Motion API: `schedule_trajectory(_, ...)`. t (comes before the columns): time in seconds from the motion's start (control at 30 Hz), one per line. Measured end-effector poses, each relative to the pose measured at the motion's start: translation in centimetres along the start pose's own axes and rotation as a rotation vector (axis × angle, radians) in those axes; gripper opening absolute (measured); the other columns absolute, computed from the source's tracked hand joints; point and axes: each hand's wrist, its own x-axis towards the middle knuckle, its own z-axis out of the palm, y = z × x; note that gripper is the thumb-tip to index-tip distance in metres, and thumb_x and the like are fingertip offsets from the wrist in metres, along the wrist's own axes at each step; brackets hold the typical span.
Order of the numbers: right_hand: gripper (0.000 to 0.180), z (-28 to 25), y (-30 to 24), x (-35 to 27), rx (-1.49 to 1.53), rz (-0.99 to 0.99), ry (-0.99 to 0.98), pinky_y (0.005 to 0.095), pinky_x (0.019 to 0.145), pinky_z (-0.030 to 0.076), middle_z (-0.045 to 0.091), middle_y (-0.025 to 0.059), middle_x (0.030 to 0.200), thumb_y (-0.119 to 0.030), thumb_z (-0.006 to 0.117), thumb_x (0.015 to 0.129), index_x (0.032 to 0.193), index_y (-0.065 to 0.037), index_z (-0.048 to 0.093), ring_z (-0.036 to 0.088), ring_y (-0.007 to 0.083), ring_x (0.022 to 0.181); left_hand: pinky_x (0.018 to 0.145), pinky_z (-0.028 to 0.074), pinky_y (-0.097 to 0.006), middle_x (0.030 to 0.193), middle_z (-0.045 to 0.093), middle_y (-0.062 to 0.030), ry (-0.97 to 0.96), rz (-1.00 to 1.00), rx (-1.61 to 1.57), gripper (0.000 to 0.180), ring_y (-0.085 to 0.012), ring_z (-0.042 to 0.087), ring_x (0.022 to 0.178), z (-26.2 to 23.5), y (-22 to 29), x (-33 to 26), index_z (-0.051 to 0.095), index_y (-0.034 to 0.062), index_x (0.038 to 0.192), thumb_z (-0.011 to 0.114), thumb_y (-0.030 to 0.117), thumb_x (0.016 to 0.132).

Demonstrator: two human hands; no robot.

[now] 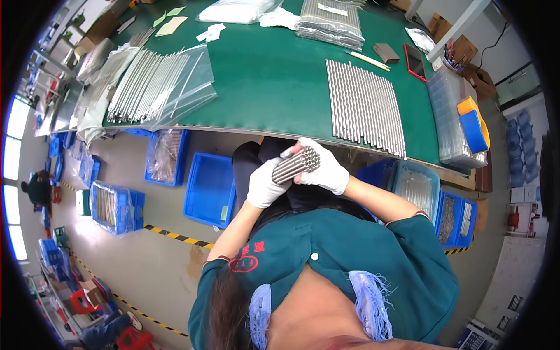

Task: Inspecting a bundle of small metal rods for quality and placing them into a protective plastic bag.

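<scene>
Between my two white-gloved hands, in front of the table's near edge, is a bundle of thin metal rods (290, 167), its round ends gathered at the right. My left hand (265, 185) wraps around the bundle's left part. The fingers of my right hand (326, 167) close on it near the rod ends. On the green table (265, 87), a row of similar metal rods (364, 105) lies side by side to the right, its near ends at the edge. Another row of rods (146, 87) lies at the left, partly under a clear plastic bag (189, 87).
A wrapped stack of rods (331, 23) lies at the back, near a pen-like cutter (368, 60), a small grey block (385, 53) and a red-edged phone (415, 62). Tape rolls (473, 124) rest on clear plastic packs at right. A blue bin (209, 192) sits on the floor.
</scene>
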Motion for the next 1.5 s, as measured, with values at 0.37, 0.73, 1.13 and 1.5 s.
schedule_trajectory(0.37, 0.027, -2.6, 4.4, -1.1, -0.364, -0.092, 0.125, 0.0313, 0.086, 0.049, 0.065, 0.0122, 0.113, -0.016, 0.047, 0.096, 0.112, -0.001, 0.063, 0.063, 0.0185, 0.1, 0.064, 0.051, -0.042, 0.077, 0.062, -0.0117, -0.375, 0.059, 0.291, 0.028, -0.0313, 0.064, 0.074, 0.9, -1.5, 0.1, 0.056, 0.0099, 0.095, 0.065, 0.016, 0.069)
schedule_trajectory(0.73, 0.035, -1.7, 3.1, 1.9, -0.62, 0.204, 0.052, 0.0298, 0.094, 0.045, 0.067, 0.0085, 0.113, -0.033, 0.046, 0.096, 0.113, -0.011, 0.066, 0.061, 0.0209, 0.108, 0.06, 0.053, -0.037, 0.075, 0.065, -0.012, -0.335, 0.319, 0.382, 0.024, -0.0271, 0.066, 0.07, 4.8, 1.5, 3.4, 0.063, 0.0054, 0.089, 0.065, 0.023, 0.073)
schedule_trajectory(1.13, 0.042, -10.0, -2.0, -21.7, -0.213, 0.681, 0.81, 0.0266, 0.067, 0.051, 0.069, 0.0079, 0.081, -0.04, 0.049, 0.097, 0.085, -0.003, 0.066, 0.065, 0.0128, 0.07, 0.072, 0.053, -0.038, 0.088, 0.066, -0.012, -0.334, 0.189, 0.244, 0.03, -0.0313, 0.064, 0.081, 4.8, 2.6, 3.5, 0.063, 0.0098, 0.097, 0.072, 0.017, 0.069)
schedule_trajectory(1.5, 0.057, -6.1, 8.7, -38.7, -0.333, 1.691, 0.479, 0.0349, 0.085, 0.049, 0.065, 0.0159, 0.109, -0.049, 0.06, 0.086, 0.112, 0.002, 0.059, 0.065, 0.0253, 0.094, 0.076, 0.052, -0.034, 0.091, 0.068, -0.0117, -0.307, -0.016, 0.143, 0.031, -0.0282, 0.067, 0.083, 5.0, 4.6, 2.9, 0.063, 0.0068, 0.103, 0.069, 0.013, 0.073)
